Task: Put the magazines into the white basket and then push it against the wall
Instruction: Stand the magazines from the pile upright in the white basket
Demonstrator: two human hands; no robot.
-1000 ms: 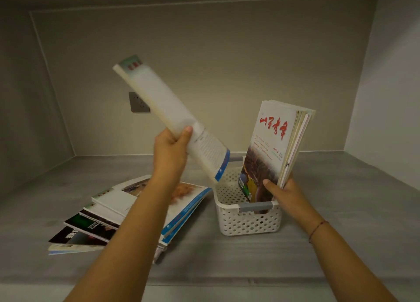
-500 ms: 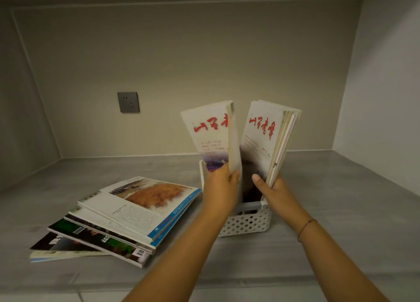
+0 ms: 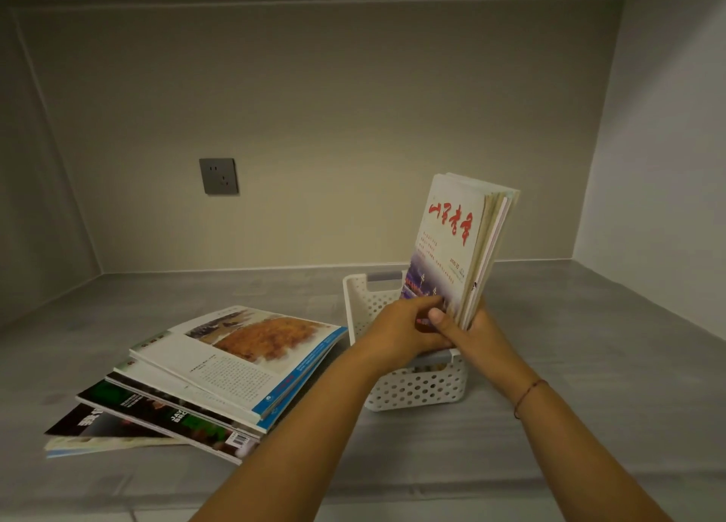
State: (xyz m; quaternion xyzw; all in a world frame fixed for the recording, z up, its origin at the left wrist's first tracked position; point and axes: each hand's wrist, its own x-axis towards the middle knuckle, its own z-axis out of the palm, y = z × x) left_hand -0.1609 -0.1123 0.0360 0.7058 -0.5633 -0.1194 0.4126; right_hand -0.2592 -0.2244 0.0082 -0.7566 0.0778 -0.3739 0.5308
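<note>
A white perforated basket (image 3: 416, 390) stands on the grey shelf, right of centre and away from the back wall. Several magazines (image 3: 459, 242) stand upright in it, leaning right; the front cover has red lettering. My right hand (image 3: 471, 331) grips the lower edge of this bundle, thumb on the front cover. My left hand (image 3: 400, 325) rests against the bottom of the front magazine, fingers curled on it inside the basket. A loose stack of magazines (image 3: 220, 372) lies flat to the basket's left.
The back wall (image 3: 353, 128) carries a grey socket (image 3: 218, 176). A side wall (image 3: 660, 168) closes the shelf on the right. Bare grey shelf lies behind and to the right of the basket.
My left hand carried a magazine from up in the air down into the basket, setting it against the upright bundle. That magazine now stands as the front cover. My right hand kept holding the bundle.
</note>
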